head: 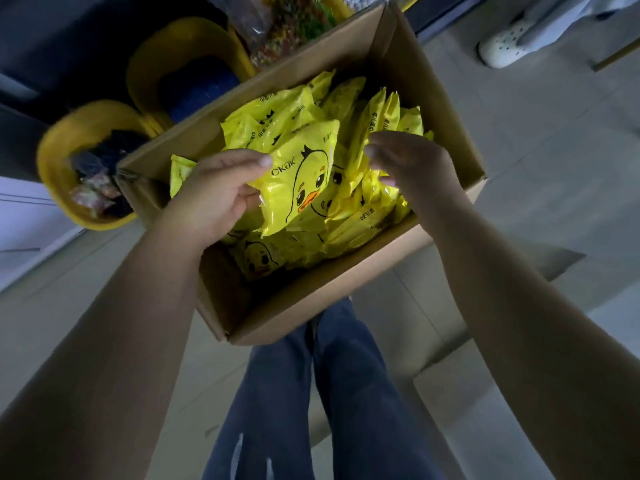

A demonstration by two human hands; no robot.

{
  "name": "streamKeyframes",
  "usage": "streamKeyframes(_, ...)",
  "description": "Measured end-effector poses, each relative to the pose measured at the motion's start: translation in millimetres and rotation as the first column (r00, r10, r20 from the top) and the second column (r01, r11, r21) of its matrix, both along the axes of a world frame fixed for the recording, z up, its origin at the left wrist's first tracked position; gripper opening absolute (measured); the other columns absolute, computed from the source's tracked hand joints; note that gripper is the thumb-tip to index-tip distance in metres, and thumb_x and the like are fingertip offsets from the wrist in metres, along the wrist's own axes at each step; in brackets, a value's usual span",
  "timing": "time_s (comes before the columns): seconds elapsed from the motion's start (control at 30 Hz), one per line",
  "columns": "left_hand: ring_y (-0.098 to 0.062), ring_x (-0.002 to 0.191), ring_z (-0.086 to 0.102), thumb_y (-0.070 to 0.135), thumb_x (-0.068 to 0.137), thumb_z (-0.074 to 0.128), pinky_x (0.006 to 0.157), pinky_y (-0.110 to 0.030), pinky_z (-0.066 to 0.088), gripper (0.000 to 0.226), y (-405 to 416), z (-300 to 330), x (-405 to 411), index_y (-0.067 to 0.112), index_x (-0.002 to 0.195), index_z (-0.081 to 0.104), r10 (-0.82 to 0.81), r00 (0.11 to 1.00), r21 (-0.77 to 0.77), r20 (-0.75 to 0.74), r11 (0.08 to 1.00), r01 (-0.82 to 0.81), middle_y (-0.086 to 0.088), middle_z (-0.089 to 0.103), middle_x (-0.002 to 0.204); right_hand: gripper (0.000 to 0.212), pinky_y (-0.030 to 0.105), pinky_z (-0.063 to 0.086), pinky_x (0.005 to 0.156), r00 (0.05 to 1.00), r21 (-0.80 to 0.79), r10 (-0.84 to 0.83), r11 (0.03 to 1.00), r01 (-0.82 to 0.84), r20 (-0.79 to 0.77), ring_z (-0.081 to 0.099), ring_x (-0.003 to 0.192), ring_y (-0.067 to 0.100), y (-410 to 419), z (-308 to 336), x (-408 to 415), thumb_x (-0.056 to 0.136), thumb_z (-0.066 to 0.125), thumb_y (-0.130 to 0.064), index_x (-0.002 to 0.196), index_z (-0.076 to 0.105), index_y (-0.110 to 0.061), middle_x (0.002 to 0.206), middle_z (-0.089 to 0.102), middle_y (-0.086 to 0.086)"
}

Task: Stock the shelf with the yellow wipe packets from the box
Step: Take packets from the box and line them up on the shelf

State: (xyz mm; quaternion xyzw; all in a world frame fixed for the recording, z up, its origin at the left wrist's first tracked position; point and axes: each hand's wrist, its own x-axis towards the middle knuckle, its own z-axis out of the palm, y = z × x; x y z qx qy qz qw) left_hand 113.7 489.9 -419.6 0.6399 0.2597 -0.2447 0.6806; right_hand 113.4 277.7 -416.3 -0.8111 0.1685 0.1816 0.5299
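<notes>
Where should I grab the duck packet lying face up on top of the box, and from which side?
Take the duck packet by its left edge, coming from the left, thumb on the printed face and fingers underneath, as the left hand does. It lies flat on the pile in the box, that edge free; the right hand crowds the other side.

My right hand [412, 168] blurs at its fingertips. My left hand [214, 195] hides the packets beneath it. At eleven o'clock, the yellow bins' [62, 147] contents smear.
</notes>
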Motion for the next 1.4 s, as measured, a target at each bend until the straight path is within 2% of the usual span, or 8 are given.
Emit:
streamKeyframes(0.2,-0.003,0.038,0.055,0.019,0.052,0.064,0.04,-0.012,0.043,0.011,19.7,48.5,0.9,0.016,0.042,0.064,-0.145,0.986,-0.265,0.08,0.951,0.162,0.004,0.056,0.041,0.05,0.005,0.032,0.088,0.873,-0.024,0.486,0.873,-0.487,-0.039,0.04,0.112,-0.008,10.0,46.1,22.4,0.077,0.068,-0.036,0.124,0.054,-0.031,0.121,0.049,-0.02)
streamKeyframes(0.37,-0.019,0.071,0.069,0.011,0.051,0.079,0.068,-0.031,0.057,0.032,2.7,29.8,14.4,0.007,0.082,0.072,-0.264,0.964,-0.354,-0.042,0.906,0.232,-0.01,0.072,0.077,0.028,0.019,0.043,0.082,0.695,-0.011,0.628,0.739,-0.673,-0.351,0.058,0.081,-0.002,-10.9,56.7,32.8,0.063,0.062,-0.057,0.076,0.064,-0.032,0.076,0.068,-0.018)
streamKeyframes(0.5,-0.015,0.075,0.069,0.03,0.084,0.059,0.067,-0.027,0.057,0.021,-43.2,6.0,26.8,0.012,0.093,0.066,-0.094,0.983,-0.289,-0.159,0.956,0.045,-0.004,0.073,0.083,0.028,0.031,0.048,0.09,0.845,-0.02,0.384,0.907,-0.42,-0.372,0.065,0.078,0.01,-55.5,29.3,15.3,0.068,0.066,-0.05,0.08,0.069,-0.025,0.069,0.07,-0.014)
streamKeyframes(0.63,-0.018,0.115,0.056,0.031,0.091,0.053,0.093,-0.028,0.043,0.038,-83.6,-28.4,36.7,0.011,0.124,0.053,-0.066,0.989,-0.016,-0.134,0.998,0.064,-0.007,0.059,0.125,0.014,0.01,0.044,0.049,0.948,-0.089,-0.018,0.996,-0.011,-0.319,0.054,0.041,-0.002,-95.6,8.7,-8.9,0.078,0.07,-0.031,0.068,0.065,-0.021,0.048,0.063,-0.011)
streamKeyframes(0.73,-0.02,0.127,0.044,0.041,0.089,0.053,0.098,-0.03,0.037,0.054,-116.8,-50.4,39.2,0.015,0.136,0.042,-0.211,0.972,0.115,-0.102,0.968,0.222,-0.002,0.05,0.135,0.019,0.01,0.039,0.04,0.95,-0.079,-0.204,0.979,0.191,-0.237,0.047,0.034,-0.002,-111.5,-2.7,-18.8,0.079,0.069,-0.025,0.062,0.062,-0.021,0.038,0.054,-0.013)
streamKeyframes(1.0,-0.009,0.113,0.045,0.036,0.098,0.035,0.08,-0.017,0.032,0.042,-135.6,-71.8,41.0,0.014,0.133,0.047,-0.239,0.969,0.355,-0.067,0.902,0.247,-0.004,0.049,0.136,0.015,0.012,0.045,0.042,0.939,0.066,-0.25,0.96,0.272,-0.234,0.055,0.039,0.0,-115.7,-16.7,-29.4,0.08,0.067,-0.02,0.066,0.063,-0.018,0.044,0.062,-0.011)
streamKeyframes(1.17,-0.018,0.134,0.032,0.031,0.098,0.04,0.065,-0.004,0.038,0.045,-93.8,-66.4,46.4,0.019,0.141,0.035,-0.123,0.977,0.361,-0.171,0.915,0.179,0.001,0.032,0.149,0.02,0.01,0.04,0.037,0.939,0.137,-0.286,0.94,0.313,-0.189,0.052,0.035,-0.002,-107.2,-13.5,-24.5,0.083,0.063,-0.017,0.064,0.057,-0.015,0.038,0.056,-0.012)
streamKeyframes(1.4,-0.023,0.124,0.046,0.029,0.092,0.052,0.088,-0.026,0.046,0.05,-29.3,-70.4,43.9,0.017,0.138,0.038,-0.245,0.946,0.495,-0.21,0.808,0.319,-0.006,0.041,0.143,0.018,0.018,0.048,0.05,0.938,0.163,-0.295,0.932,0.324,-0.183,0.06,0.048,0.002,-85.7,-28.4,5.2,0.082,0.066,-0.02,0.065,0.061,-0.018,0.05,0.064,-0.01)
